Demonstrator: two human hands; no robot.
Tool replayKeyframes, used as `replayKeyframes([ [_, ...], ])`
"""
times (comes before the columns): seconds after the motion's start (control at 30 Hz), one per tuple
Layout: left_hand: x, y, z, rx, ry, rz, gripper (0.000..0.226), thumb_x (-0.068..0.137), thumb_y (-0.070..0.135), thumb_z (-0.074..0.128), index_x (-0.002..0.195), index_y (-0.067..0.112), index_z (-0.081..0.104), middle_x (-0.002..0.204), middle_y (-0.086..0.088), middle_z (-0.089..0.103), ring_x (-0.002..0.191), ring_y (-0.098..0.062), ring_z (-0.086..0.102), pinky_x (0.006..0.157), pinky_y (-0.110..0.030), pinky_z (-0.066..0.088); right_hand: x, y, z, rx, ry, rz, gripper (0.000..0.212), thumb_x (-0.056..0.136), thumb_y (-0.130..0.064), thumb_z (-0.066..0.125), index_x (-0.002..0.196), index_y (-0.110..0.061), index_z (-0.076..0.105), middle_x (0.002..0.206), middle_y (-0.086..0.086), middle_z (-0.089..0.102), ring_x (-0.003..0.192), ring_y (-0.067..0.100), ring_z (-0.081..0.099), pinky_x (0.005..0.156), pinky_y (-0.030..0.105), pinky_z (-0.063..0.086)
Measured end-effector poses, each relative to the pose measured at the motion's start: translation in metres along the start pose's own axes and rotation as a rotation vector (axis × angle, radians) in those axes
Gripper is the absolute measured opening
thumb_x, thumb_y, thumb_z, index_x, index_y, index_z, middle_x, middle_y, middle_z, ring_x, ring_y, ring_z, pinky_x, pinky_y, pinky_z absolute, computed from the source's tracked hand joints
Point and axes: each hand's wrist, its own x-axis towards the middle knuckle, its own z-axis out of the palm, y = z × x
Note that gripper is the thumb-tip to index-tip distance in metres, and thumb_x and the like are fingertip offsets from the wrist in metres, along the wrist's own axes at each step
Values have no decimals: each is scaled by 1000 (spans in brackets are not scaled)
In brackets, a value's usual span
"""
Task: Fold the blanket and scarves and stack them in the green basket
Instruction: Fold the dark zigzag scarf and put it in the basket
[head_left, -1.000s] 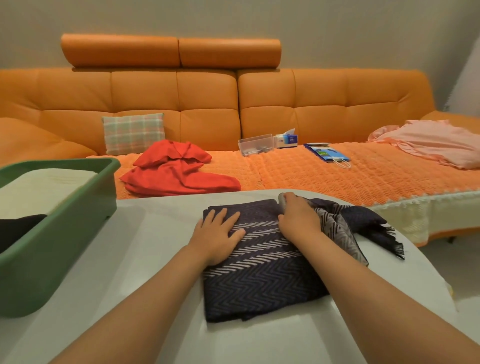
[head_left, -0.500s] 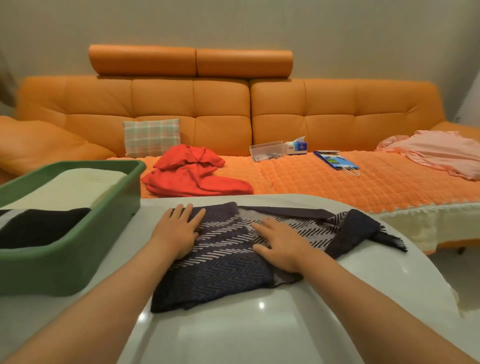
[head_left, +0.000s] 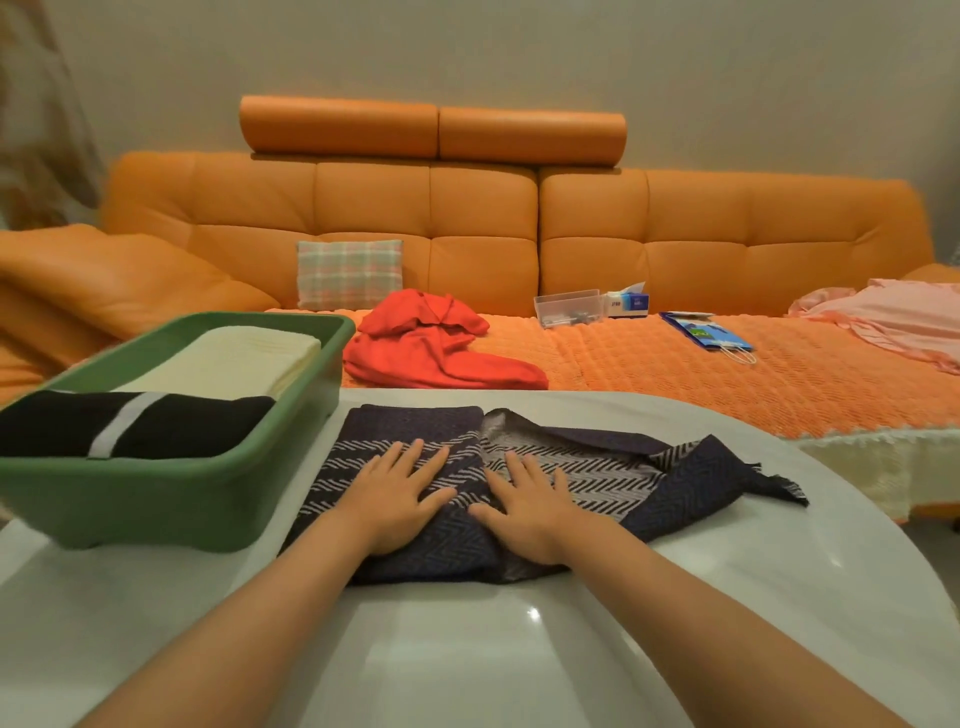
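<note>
While left grip (head_left: 396, 500) and right grip (head_left: 531, 512) press flat, fingers spread, zigzag scarf (head_left: 602, 467) lies part-folded on table (head_left: 519, 654), just beside green basket (head_left: 156, 506) holding cream blanket (head_left: 228, 358) and black scarf (head_left: 171, 428).

We face a long orange leather sofa (head_left: 483, 223), its tufted back against a plain beige wall (head_left: 519, 47). Two roll headrests (head_left: 431, 127) sit atop the sofa's back at its middle. A plaid cushion (head_left: 349, 274) leans left of the sofa's centre, and a quilted orange cover (head_left: 675, 374) lies over its seat. Before the sofa stands a glossy white worktop (head_left: 467, 665), catching small glints of warm light. Pale floor (head_left: 948, 561) shows below the sofa's right end.
</note>
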Motion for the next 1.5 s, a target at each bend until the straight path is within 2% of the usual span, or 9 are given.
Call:
replayKeyframes([
  [0.17,-5,-9,-18,66,-105,-136,63,100,51,25,158,32,6,166,-4,-2,152,-28,0,122,-47,4,-23,6,-26,331,98,-129,48,101,-30,44,150,-31,42,156,-3,40,143,18,36,116,31,26],
  [0.3,-4,29,-31,36,103,7,53,89,24,42,142,18,44,149,-6,42,137,-27,36,114,-41,28,-55,51,-48,209,140,5,44,87,-7,45,118,-27,68,127,-4,64,117,18,58,99,31,46],
  [0.53,-18,123,-36,-202,13,424,42,82,58,63,115,33,61,106,11,56,101,-11,52,89,-32,45,-91,115,-55,-269,26,133,38,83,-21,63,118,-36,56,117,-2,56,115,20,50,110,51,23],
  [0.67,-14,145,-27,-178,-27,486,25,83,37,65,107,30,63,102,4,63,92,-19,59,80,-36,53,-101,136,-61,-462,92,209,28,85,-17,63,110,-29,64,103,-3,68,99,21,59,107,45,32],
  [0.77,-11,154,-28,-250,-120,483,21,83,22,58,101,32,64,96,6,67,86,-17,61,78,-33,53,-116,142,-70,-362,36,244,30,84,-19,66,112,-28,69,104,1,68,96,22,62,91,36,52],
  [0.93,-16,180,-44,-390,-375,435,21,90,43,57,102,32,70,85,14,68,78,-9,65,77,-26,51,-149,144,-94,240,-288,529,48,80,-55,68,111,-19,60,103,10,69,69,28,71,71,36,58],
  [1.03,-3,194,-44,-345,-142,398,21,93,40,51,99,37,70,88,17,71,81,-6,65,81,-31,54,-150,157,-100,308,-252,493,43,90,-53,56,105,-15,69,92,7,76,69,31,74,71,34,55],
  [1.2,31,226,-41,-215,190,422,26,99,25,47,116,38,62,116,12,56,100,-15,59,81,-36,49,-125,191,-82,-25,304,420,22,91,-20,56,105,-28,70,109,-5,68,95,20,64,77,36,57],
  [1.5,97,252,-35,24,169,502,28,94,29,58,118,40,66,112,11,63,104,-17,59,76,-33,48,-85,233,-67,67,264,381,12,79,-33,76,90,-28,78,93,-9,72,87,17,65,73,33,57],
])
